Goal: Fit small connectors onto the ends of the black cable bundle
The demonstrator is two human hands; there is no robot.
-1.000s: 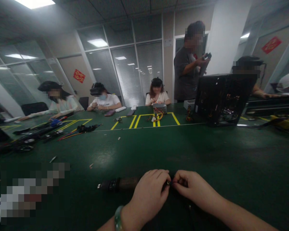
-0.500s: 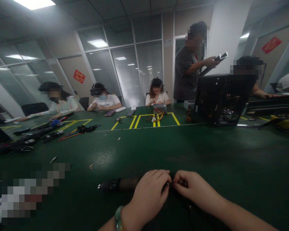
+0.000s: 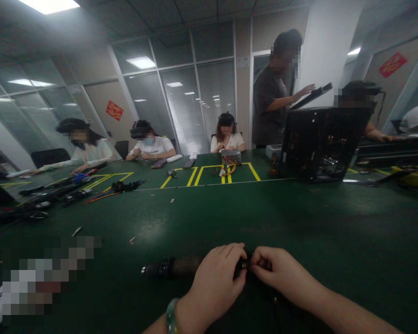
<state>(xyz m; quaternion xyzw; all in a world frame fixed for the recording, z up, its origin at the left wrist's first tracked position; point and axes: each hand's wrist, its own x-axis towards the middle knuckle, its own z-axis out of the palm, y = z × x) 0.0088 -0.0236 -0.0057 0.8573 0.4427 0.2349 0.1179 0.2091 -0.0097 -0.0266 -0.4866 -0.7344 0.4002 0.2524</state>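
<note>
- Head view, clock centred on the meeting point of the two hands.
- Left hand [image 3: 218,278]: green stone-like bangle [image 3: 171,315] at wrist; fingers curled over, thumb and forefinger closed on a small dark piece with a brassy glint [image 3: 244,265]. Too small and dim to tell what it is.
- Right hand [image 3: 277,266]: at 3 o'clock, fingers folded in, tips of thumb and forefinger nipped together on the right end of the same piece. Hands nearly meeting.
- Small piece sits right at the centre, between both sets of fingertips.
- Dark brown-and-black cylindrical tool with silver metal tip [image 3: 174,267]: lying at 9 o'clock, tip pointing left, other end hidden by the left hand. Whether that hand grips it, cannot tell.
- Green flat tabletop [image 3: 212,218] under everything, yellow tape outlines [image 3: 195,176] toward 11 o'clock.
- 9 o'clock, far out: white object, mosaic-blurred [image 3: 35,278].
- 10 o'clock: black cable bundle with coloured wires [image 3: 123,186].
- 12 o'clock: grey metal box trailing coloured wires [image 3: 231,157], seated person [image 3: 231,140] behind.
- 1 o'clock: black open-sided computer case [image 3: 325,144]; standing person [image 3: 270,104] behind, a hand at a dark flat panel [image 3: 311,96].
</note>
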